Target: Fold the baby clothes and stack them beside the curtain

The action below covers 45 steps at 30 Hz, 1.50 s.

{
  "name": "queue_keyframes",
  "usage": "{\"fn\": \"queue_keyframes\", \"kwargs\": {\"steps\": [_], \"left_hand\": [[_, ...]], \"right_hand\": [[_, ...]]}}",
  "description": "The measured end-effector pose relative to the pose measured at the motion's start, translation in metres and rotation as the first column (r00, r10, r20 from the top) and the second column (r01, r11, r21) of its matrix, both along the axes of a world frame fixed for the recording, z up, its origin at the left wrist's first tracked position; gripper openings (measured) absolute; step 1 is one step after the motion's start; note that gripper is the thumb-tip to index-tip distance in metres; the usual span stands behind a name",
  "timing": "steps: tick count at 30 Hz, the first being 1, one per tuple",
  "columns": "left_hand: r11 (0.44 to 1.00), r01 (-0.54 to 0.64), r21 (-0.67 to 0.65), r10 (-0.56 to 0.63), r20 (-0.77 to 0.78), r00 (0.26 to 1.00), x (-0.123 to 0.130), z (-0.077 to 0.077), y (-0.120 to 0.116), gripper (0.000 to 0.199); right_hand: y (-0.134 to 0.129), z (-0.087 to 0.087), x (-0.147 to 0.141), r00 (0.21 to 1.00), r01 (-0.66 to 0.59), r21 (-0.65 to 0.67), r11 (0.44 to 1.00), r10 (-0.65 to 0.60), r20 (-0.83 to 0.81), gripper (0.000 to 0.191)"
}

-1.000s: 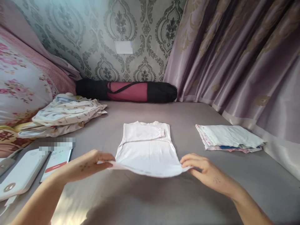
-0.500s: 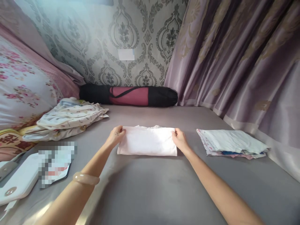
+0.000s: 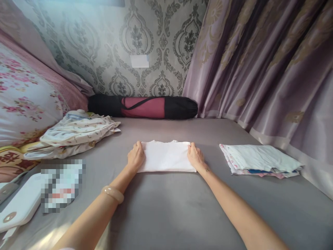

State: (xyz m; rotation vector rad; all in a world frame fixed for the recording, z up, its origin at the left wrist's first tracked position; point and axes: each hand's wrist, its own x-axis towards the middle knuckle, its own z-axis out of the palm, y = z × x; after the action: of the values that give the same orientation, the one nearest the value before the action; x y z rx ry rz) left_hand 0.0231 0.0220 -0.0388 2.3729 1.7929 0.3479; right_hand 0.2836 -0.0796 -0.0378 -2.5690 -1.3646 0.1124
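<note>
A folded white cloth point(image 3: 166, 157) lies in the middle of the grey sheet point(image 3: 166, 208), its long side across my view. My left hand point(image 3: 136, 156) has its fingers closed on the cloth's left edge, near the far corner. At the opposite edge, my right hand point(image 3: 196, 156) grips the upper right corner, with the fingertips partly hidden. The far edge of the cloth is slightly uneven, with a bit of another layer showing behind it. A pale bangle circles my left wrist.
On the right lies a stack of folded clothes point(image 3: 260, 158). At the left are a pile of patterned clothes point(image 3: 78, 130), a white device point(image 3: 22, 201) with a cable and a blurred flat object point(image 3: 62, 187). A black and pink roll bag point(image 3: 143, 107) lies along the wall.
Both hands have moved slightly inward along the cloth's sides, and my left hand now covers more of its left edge. The cloth looks a little narrower between them.
</note>
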Motion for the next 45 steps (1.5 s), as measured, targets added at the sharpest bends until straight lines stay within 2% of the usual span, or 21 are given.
{"fn": "queue_keyframes", "kwargs": {"steps": [9, 16, 20, 24, 29, 32, 34, 36, 38, 40, 41, 42, 45], "left_hand": [[0.994, -0.105, -0.005, 0.105, 0.043, 0.994, 0.002, -0.008, 0.008, 0.031], [0.984, -0.174, -0.048, 0.176, 0.046, 0.983, 0.004, -0.003, 0.012, 0.031], [0.979, -0.184, -0.091, 0.191, 0.083, 0.978, 0.001, 0.0, 0.015, 0.031], [0.984, -0.16, -0.076, 0.166, 0.083, 0.983, 0.0, -0.001, 0.017, 0.033], [0.984, -0.157, -0.09, 0.162, 0.059, 0.985, -0.002, 0.004, 0.017, 0.038], [0.988, -0.145, 0.048, 0.145, 0.018, 0.989, -0.006, 0.012, 0.01, 0.038], [0.982, -0.067, 0.179, 0.072, -0.025, 0.997, -0.002, 0.015, 0.0, 0.037], [0.972, 0.109, 0.206, -0.099, -0.061, 0.993, 0.008, 0.012, -0.013, 0.036], [0.94, 0.301, 0.163, -0.293, -0.073, 0.953, 0.024, 0.005, -0.025, 0.038], [0.913, 0.386, 0.132, -0.378, -0.086, 0.922, 0.039, -0.006, -0.032, 0.043], [0.91, 0.397, 0.118, -0.387, -0.098, 0.917, 0.045, -0.01, -0.034, 0.045], [0.912, 0.395, 0.105, -0.384, -0.114, 0.916, 0.049, -0.015, -0.035, 0.047], [0.917, 0.392, 0.08, -0.375, -0.165, 0.912, 0.05, -0.021, -0.032, 0.05]], "right_hand": [[0.006, 0.001, 0.003, 0.997, 0.066, -0.028, 0.997, -0.067, -0.027, 0.033], [0.01, 0.005, 0.007, 0.992, 0.089, -0.045, 0.995, -0.093, -0.08, 0.032], [0.009, 0.004, 0.006, 0.991, 0.1, -0.042, 0.994, -0.104, -0.089, 0.032], [0.009, 0.002, 0.002, 0.992, 0.11, -0.032, 0.993, -0.112, -0.059, 0.034], [0.008, 0.006, 0.006, 0.996, 0.068, -0.063, 0.996, -0.072, -0.062, 0.034], [0.004, 0.015, 0.006, 0.997, 0.037, -0.085, 0.996, -0.043, -0.063, 0.032], [0.002, 0.02, -0.004, 1.0, -0.007, -0.035, 0.999, 0.008, 0.028, 0.032], [0.002, 0.021, -0.022, 0.977, -0.175, 0.032, 0.984, 0.169, 0.131, 0.036], [0.005, 0.018, -0.044, 0.895, -0.428, 0.06, 0.902, 0.413, 0.171, 0.04], [0.01, 0.01, -0.063, 0.788, -0.606, 0.048, 0.794, 0.592, 0.166, 0.045], [0.013, 0.006, -0.07, 0.756, -0.647, 0.036, 0.761, 0.636, 0.155, 0.048], [0.014, 0.002, -0.075, 0.747, -0.659, 0.024, 0.752, 0.65, 0.139, 0.05], [0.016, -0.008, -0.079, 0.781, -0.62, -0.003, 0.784, 0.619, 0.082, 0.054]]}}
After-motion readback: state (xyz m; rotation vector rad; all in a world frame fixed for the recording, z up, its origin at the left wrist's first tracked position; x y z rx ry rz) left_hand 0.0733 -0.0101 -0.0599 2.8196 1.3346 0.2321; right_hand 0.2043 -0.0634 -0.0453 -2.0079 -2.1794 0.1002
